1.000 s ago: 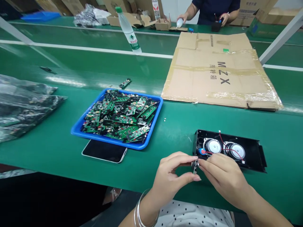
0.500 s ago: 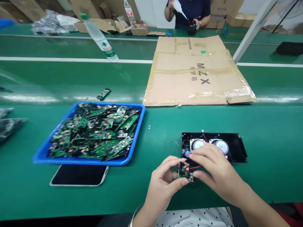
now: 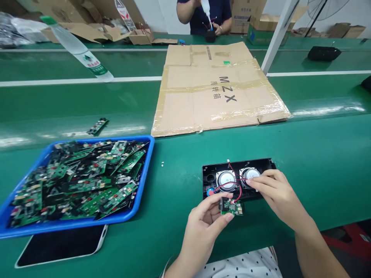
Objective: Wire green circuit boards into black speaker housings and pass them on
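My left hand [image 3: 207, 220] pinches a small green circuit board [image 3: 232, 207] just in front of a black speaker housing [image 3: 213, 172]. Two round silver speakers [image 3: 226, 180] sit inside the housing. Red wires [image 3: 232, 186] run from them to the board. My right hand [image 3: 275, 193] rests on the right end of the housing, its fingertips on the right speaker and the wires. The fingers hide part of that speaker.
A blue tray [image 3: 146, 170] heaped with circuit boards sits at the left, a phone [image 3: 60, 245] under its front edge. A flattened cardboard box [image 3: 214, 87] lies beyond the housing. A water bottle [image 3: 78, 48] stands far left. Across the belt a person [image 3: 208, 15] squeezes a glue bottle.
My right hand has let go of the board and moved right onto the housing. The board now lies flat in my left hand. The view has shifted right.
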`<state>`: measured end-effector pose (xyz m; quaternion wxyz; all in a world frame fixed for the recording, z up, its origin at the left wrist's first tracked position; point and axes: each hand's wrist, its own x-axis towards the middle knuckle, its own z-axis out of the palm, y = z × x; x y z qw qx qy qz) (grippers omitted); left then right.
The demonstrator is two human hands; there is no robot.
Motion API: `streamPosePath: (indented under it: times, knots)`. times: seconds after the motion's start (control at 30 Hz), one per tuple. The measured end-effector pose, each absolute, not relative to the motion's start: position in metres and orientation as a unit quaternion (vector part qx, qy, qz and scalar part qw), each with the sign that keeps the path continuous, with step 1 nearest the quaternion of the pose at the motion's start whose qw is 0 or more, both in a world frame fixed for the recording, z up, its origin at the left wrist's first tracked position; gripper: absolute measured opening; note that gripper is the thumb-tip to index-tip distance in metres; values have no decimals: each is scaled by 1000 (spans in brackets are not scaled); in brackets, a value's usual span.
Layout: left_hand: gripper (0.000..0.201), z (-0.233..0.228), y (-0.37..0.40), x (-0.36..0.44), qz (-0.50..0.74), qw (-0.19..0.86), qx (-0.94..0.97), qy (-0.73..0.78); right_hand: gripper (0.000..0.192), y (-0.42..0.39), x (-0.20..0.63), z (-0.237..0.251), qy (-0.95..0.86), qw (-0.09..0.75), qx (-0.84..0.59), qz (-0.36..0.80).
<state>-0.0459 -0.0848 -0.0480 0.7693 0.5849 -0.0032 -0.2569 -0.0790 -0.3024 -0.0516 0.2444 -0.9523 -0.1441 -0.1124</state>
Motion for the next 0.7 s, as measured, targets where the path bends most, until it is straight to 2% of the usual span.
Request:
streamPosePath:
  times: [0.07,0.17,0.3,0.4,0.47,0.7]
  knots:
    - [26,-48,-86,-45,-249,759,601,-11,23,-302,-75,-54,-162,252,-946,-122]
    - [28,-48,-85,-44,-222,734,641,-16,22,-300,-68,-57,-162,307,-928,-138]
    - [29,-47,-85,-42,-200,711,674,-19,23,-288,-62,-58,-91,454,-880,-110]
    - [30,-48,-86,-42,-188,710,678,-21,11,-279,-60,-58,8,553,-830,-78]
    - [31,-48,-86,-42,-181,706,684,-24,7,-276,-60,-59,29,545,-833,-86]
    - [33,-44,-89,-43,-139,653,742,-59,18,-276,-61,-57,-141,378,-907,-120]
